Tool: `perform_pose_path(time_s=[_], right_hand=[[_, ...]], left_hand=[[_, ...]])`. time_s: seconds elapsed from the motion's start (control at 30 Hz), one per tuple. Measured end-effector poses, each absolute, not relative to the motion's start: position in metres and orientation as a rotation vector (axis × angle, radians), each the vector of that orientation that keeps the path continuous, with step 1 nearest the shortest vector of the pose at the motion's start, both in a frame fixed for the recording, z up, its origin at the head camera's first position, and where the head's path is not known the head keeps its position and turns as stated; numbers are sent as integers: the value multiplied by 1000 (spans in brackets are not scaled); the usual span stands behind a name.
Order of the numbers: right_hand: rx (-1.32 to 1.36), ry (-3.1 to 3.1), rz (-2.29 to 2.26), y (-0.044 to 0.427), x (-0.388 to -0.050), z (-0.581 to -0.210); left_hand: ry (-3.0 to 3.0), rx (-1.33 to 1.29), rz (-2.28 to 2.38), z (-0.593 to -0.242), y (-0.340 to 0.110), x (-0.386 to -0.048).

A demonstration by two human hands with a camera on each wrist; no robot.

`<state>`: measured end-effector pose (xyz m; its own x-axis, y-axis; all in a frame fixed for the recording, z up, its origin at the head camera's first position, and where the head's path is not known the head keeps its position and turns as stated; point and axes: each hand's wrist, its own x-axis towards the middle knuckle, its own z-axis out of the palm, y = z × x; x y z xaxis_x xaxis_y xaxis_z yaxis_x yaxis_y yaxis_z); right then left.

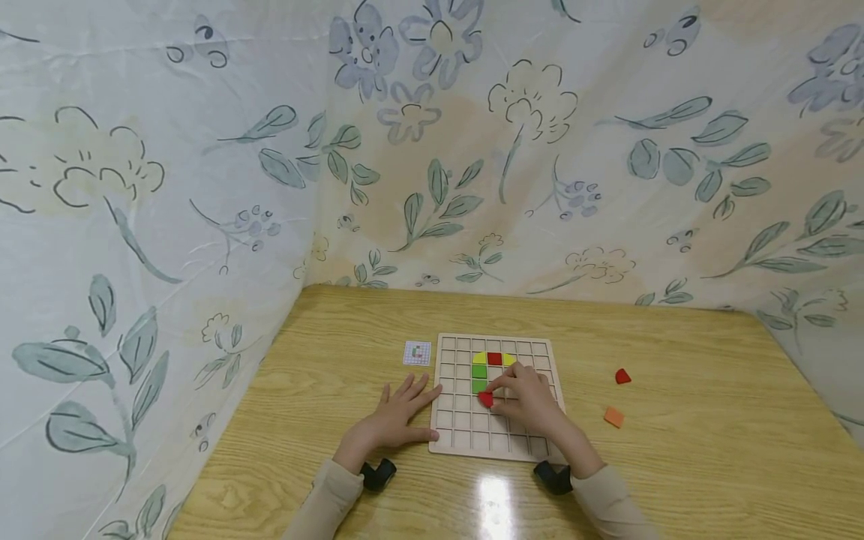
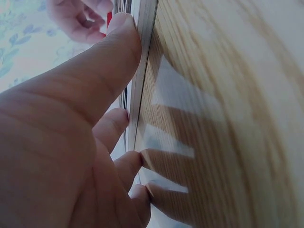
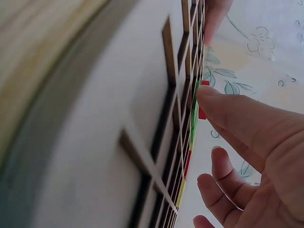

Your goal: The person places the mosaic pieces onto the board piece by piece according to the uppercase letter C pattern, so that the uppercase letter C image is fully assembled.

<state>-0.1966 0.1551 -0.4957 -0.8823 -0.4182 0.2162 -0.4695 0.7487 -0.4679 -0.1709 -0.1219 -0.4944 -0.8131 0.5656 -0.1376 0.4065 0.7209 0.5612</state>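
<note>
A wooden grid board lies on the table. In its cells sit a red square, two green squares and yellow rounded pieces at the upper corners. Just below the green squares my right hand pinches a red rounded piece between thumb and fingertips. In the right wrist view that red piece is partly behind the thumb. My left hand lies with fingers spread at the board's left edge, thumb and a fingertip touching it; the left wrist view shows the thumb against the rim.
A small pattern card lies left of the board. To the right, a red rounded piece and an orange square rest on the wooden table. Floral cloth hangs behind and at the left.
</note>
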Motion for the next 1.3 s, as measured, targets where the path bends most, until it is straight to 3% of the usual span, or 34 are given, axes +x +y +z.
perform_pose_path(time_s=[1.3], right_hand=[[668, -2927, 752, 145, -190, -496]], left_hand=[[2648, 791, 732, -500, -126, -170]])
